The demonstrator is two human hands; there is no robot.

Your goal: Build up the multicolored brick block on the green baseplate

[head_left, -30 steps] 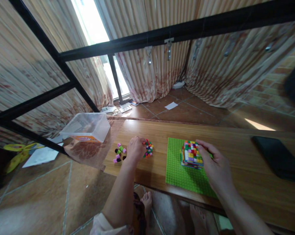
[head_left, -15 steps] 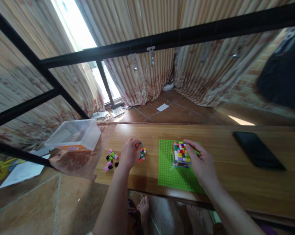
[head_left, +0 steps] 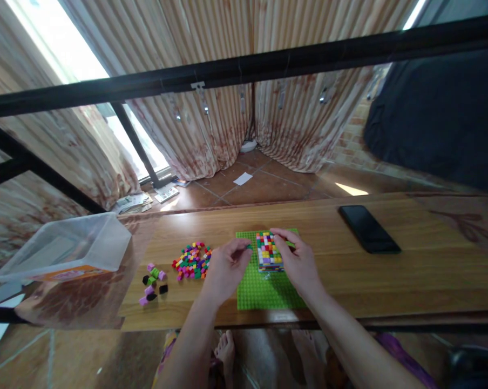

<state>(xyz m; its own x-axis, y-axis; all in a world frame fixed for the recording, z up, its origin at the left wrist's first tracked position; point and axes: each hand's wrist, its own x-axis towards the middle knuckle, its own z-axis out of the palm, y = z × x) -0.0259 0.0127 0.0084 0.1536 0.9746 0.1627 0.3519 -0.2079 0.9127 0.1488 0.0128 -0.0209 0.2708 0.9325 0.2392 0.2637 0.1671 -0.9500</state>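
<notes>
A block built of small multicoloured toy bricks (head_left: 267, 250) stands on a green studded baseplate (head_left: 250, 294). My right hand (head_left: 303, 265) is closed at the block's right side, thumb and forefinger at its top edge. A lime-green bit (head_left: 291, 245) shows by those fingers; whether it is held is unclear. My left hand (head_left: 226, 270) is over the baseplate's left edge, just left of the block, its thumb and forefinger pinching a small green brick (head_left: 249, 247). Behind its wrist side lies a pile of loose coloured bricks (head_left: 192, 262), partly covered by the hand.
Several pink, black and lime pieces (head_left: 151, 281) lie at the wooden table's (head_left: 329, 281) left end. A clear plastic bin (head_left: 78, 243) stands beyond that end. To the right lies a black phone (head_left: 368, 229). A dark rail (head_left: 228, 67) crosses in front of the curtains.
My left hand has moved right from the loose brick pile to beside the block, a green brick in its fingertips. My right hand stays at the block. The view has turned right.
</notes>
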